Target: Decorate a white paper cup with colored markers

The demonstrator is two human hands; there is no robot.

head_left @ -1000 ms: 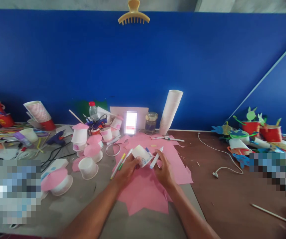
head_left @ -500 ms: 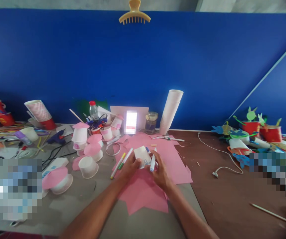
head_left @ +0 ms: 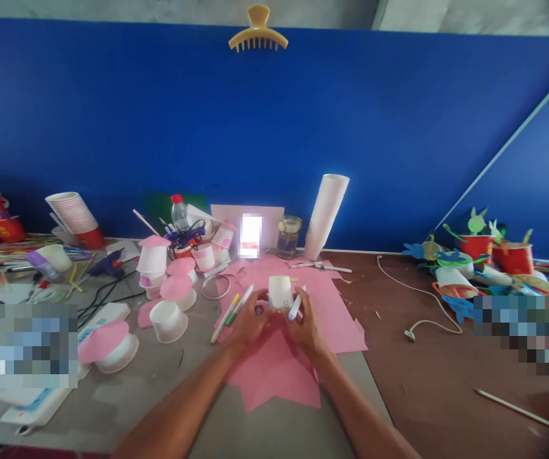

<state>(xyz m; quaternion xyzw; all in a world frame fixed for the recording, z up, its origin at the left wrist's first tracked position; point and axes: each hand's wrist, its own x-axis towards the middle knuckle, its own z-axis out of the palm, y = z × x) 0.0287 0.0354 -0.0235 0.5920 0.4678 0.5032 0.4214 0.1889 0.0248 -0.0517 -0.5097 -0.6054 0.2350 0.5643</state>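
Note:
A small white paper cup [head_left: 280, 292] with blue drawing near its lower edge is before me, above the pink paper [head_left: 281, 376]. My left hand [head_left: 254, 317] has its fingers and thumb at the cup's lower left side, gripping it. My right hand [head_left: 307, 325] holds a white marker [head_left: 296, 306] with a pale blue end, close to the cup's right side; some fingertips are hidden. Left of my left hand lie a yellow-ended marker [head_left: 225, 320] and a green-banded marker [head_left: 239, 306].
Pink-topped cups [head_left: 178, 288] and a plain cup [head_left: 169, 320] stand to the left. Behind are a lit phone screen [head_left: 250, 236], a glass jar [head_left: 288, 237] and a tall leaning cup stack [head_left: 326, 217]. A white cable [head_left: 427, 293] lies on the right.
The cup has turned from tilted to upright and shifted slightly right. My left hand has moved to its lower left side. The marker stays in my right hand.

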